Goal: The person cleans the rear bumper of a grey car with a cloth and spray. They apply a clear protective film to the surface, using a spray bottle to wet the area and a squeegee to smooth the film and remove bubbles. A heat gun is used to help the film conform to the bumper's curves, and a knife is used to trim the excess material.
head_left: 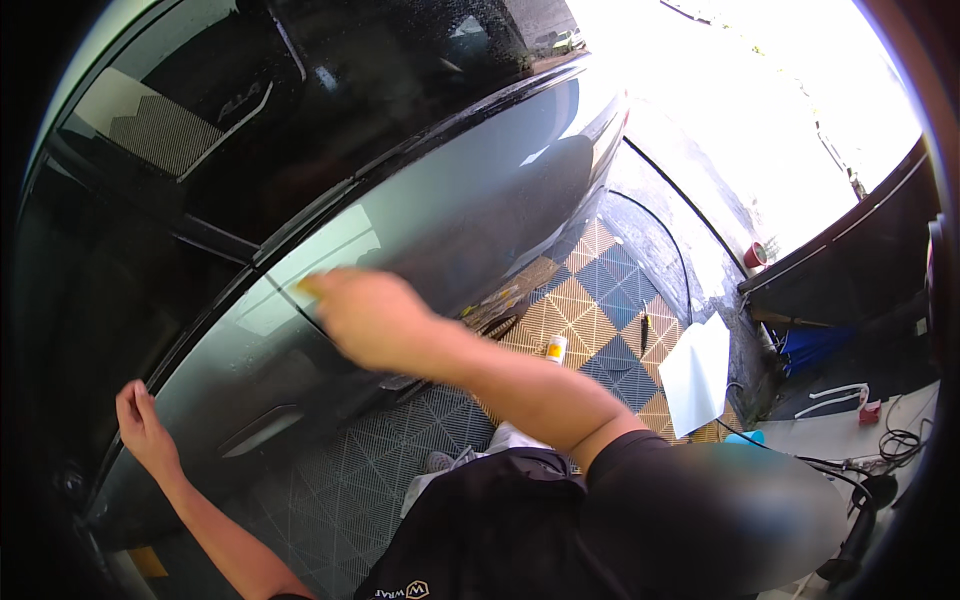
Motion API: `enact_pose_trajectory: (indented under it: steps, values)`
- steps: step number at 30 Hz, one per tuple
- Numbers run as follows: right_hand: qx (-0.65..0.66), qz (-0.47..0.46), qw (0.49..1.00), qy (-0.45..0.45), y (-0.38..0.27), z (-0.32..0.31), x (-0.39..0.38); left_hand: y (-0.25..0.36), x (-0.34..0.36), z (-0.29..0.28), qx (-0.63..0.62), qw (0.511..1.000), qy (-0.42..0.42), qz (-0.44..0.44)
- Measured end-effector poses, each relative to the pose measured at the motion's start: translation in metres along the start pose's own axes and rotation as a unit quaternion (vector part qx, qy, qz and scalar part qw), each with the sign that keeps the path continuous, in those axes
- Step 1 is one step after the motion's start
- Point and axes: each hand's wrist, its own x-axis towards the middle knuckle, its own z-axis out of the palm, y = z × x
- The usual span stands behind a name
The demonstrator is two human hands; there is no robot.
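Observation:
A dark grey car stands before me, its glossy side panel [470, 210] and a door with a flush handle [262, 430] showing. Over the seam between the two, my right hand [375, 315] is closed on a small yellow scraper [308, 287], whose tip lies by the panel below the window trim [350, 185]. The hand is slightly blurred and covers most of the tool. Farther left, my left hand [146, 428] is at the door's upper edge with its fingers curled against the trim. What its fingertips pinch, if anything, is too small to make out.
Tan and grey grid tiles [620, 375] cover the floor. On them are a white bottle with a yellow label [557, 347], a black slim tool [645, 330] and a white sheet [697, 375]. A dark hose [680, 240], a pinkish pot [755, 255] and cables [900, 445] lie to the right.

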Motion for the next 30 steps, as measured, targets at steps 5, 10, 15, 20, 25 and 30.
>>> enact_pose_trajectory:
  steps: [5, 10, 15, 20, 25, 30]
  values:
    - [0.145, 0.35, 0.875, 0.303, 0.279, -0.227, -0.051, -0.101, -0.109, -0.097, 0.213, 0.965, 0.001, -0.151]
    - [-0.28, 0.362, 0.872, 0.174, 0.414, -0.334, -0.051, -0.114, -0.212, -0.111, 0.4, 0.858, -0.1, -0.306]
    - [-0.315, 0.36, 0.873, 0.093, 0.368, -0.245, -0.021, -0.169, -0.337, -0.151, 0.268, 0.757, -0.263, -0.535]
    - [-0.152, 0.148, 0.975, 0.062, 0.027, -0.013, -0.047, -0.198, -0.351, -0.035, 0.155, 0.664, -0.411, -0.605]
    - [0.035, 0.121, 0.99, 0.061, 0.024, -0.002, -0.047, -0.191, -0.36, 0.013, -0.064, 0.722, -0.251, -0.642]
    - [-0.223, 0.361, 0.894, 0.145, 0.22, -0.163, -0.029, -0.196, -0.443, -0.045, 0.094, 0.677, -0.422, -0.596]
